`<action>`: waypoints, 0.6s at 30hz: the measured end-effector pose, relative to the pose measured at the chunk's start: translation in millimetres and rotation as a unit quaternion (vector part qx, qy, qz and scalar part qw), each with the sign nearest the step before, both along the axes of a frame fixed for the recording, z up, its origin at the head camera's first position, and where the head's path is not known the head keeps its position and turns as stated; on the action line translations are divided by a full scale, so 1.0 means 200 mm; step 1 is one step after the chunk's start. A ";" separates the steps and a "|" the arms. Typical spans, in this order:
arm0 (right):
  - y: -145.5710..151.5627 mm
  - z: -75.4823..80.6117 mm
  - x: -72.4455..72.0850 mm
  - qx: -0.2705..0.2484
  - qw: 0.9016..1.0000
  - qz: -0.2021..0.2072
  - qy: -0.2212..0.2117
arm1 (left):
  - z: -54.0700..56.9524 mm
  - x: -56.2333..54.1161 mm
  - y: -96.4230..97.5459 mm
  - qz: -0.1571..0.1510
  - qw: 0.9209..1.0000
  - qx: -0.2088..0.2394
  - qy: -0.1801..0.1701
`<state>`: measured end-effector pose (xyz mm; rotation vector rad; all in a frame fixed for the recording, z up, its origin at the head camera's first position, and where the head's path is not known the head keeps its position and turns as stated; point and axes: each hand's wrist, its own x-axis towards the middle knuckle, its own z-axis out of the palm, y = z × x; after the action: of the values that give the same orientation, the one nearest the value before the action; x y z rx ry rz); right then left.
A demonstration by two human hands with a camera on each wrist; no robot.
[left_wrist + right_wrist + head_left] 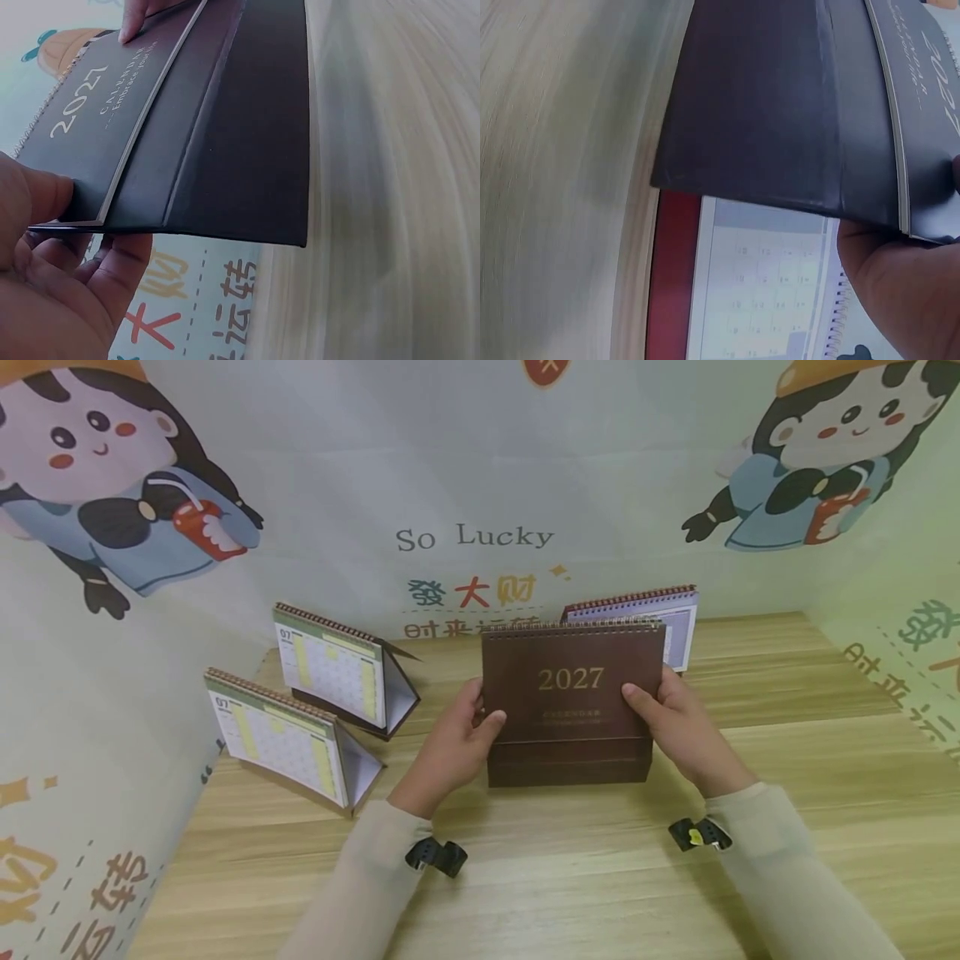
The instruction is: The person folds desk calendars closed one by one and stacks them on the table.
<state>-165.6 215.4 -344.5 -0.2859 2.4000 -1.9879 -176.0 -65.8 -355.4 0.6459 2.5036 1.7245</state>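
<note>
Brown desk calendar: the dark brown 2027 calendar (570, 710) is straight in front of the person, between the hands, its cover facing them and its spiral binding along the top.
Left hand: the left hand (457, 747) grips the calendar's left edge, thumb on the cover, fingers behind.
Right hand: the right hand (686, 727) grips the opposite edge in the same way, thumb on the cover.
Long axis: it runs from one hand to the other, roughly level; neither hand is nearer, since both touch the calendar.
Lower edge: it appears to be just off the worktop (570, 877), though contact is hard to judge.
Lilac calendar: the lilac calendar (678, 635) stands behind the brown one, towards the right hand, and is partly hidden by it.
Left-side pair: the front green-topped calendar (277, 739) and the rear green-topped calendar (330, 664) stand on the worktop beyond the left hand, one behind the other, both set at a slant.
Containers: no box, tray or basket is in view; the green-topped pair stand on their own folded bases.
</note>
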 end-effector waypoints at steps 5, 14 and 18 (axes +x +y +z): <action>-0.03 -0.01 -0.02 0.017 0.999 0.015 -0.027 | -0.03 0.01 -0.04 0.001 0.999 0.025 -0.026; -0.07 -0.08 -0.03 0.073 0.995 0.033 -0.054 | -0.07 0.01 -0.09 0.031 0.995 0.035 -0.085; -0.09 -0.10 -0.04 0.117 0.991 0.046 -0.050 | -0.09 0.03 -0.11 0.062 0.994 0.002 -0.086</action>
<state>-174.5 197.4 -364.4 -0.2789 2.4737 -1.6235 -169.8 -87.7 -372.6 0.3327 2.4688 1.7420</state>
